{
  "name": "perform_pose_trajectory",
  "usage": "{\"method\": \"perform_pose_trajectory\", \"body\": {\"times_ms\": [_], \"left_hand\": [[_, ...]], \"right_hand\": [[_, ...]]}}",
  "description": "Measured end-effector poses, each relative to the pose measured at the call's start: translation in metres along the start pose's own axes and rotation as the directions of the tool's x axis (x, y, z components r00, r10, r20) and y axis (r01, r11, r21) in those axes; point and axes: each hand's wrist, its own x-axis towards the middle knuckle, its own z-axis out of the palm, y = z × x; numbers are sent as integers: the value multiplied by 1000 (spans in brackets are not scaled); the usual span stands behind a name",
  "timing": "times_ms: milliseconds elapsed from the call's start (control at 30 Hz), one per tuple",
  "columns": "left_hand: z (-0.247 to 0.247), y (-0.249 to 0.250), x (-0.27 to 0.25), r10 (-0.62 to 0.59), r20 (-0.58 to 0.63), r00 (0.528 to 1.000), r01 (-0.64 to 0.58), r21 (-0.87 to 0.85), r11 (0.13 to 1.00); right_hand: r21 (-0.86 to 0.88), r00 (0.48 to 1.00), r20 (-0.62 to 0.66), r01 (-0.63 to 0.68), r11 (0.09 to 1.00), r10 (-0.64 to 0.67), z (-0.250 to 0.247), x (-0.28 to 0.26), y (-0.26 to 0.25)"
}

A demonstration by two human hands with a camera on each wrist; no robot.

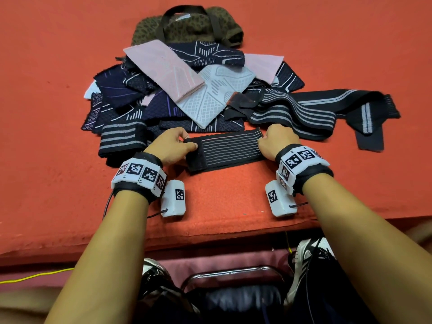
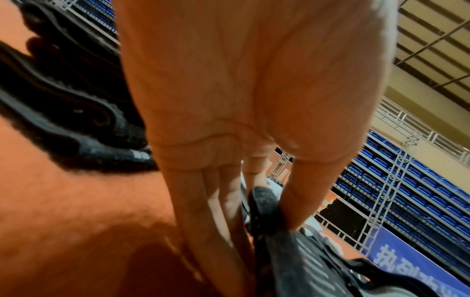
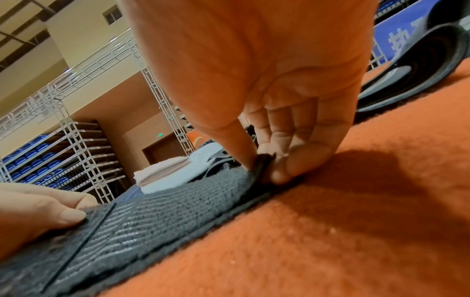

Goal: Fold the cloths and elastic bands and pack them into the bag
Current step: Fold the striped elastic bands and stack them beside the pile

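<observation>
Your left hand [image 1: 171, 146] pinches the left end of the folded band [image 1: 224, 150], thumb on top and fingers beneath, as the left wrist view shows. Your right hand [image 1: 278, 142] pinches the band's right end between thumb and curled fingers; the right wrist view shows the edge lifted slightly off the bench [image 1: 58, 101]. The band is black with thin grey stripes and lies flat on the orange bench, between your two hands and near the front edge.

Just left of your left hand sits another folded striped band [image 1: 120, 139], close enough to touch your wrist area. To the right, a long loose band [image 1: 304, 111] trails away toward the right side, its near edge just beyond your right knuckles.

Directly beyond the folded band, the heap of cloths [image 1: 177, 90] spreads wide: dark patterned pieces, pink ones and a pale grey one, overlapping. It lies between your hands and the bag [image 1: 187, 26], a brown spotted one with dark handles at the far side, partly covered along its near edge by the cloths.
</observation>
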Motion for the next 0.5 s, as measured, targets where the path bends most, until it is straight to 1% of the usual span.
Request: {"method": "perform_pose_trajectory", "body": {"times_ms": [200, 400, 467, 500], "left_hand": [[7, -10, 4, -23, -44, 999, 27, 88, 996], [8, -12, 3, -13, -35, 999, 15, 65, 998], [9, -12, 3, -15, -34, 999, 17, 72, 997], [9, -11, 2, -18, -37, 999, 21, 89, 996]], "right_hand": [[-11, 1000, -5, -7, 1000, 7, -2, -1, 1], [-15, 999, -45, -26, 1000, 25, 1, -2, 0], [-10, 997, -75, 29, 1000, -30, 0, -5, -3], [1, 992, -84, 91, 996, -91, 0, -7, -7]]}}
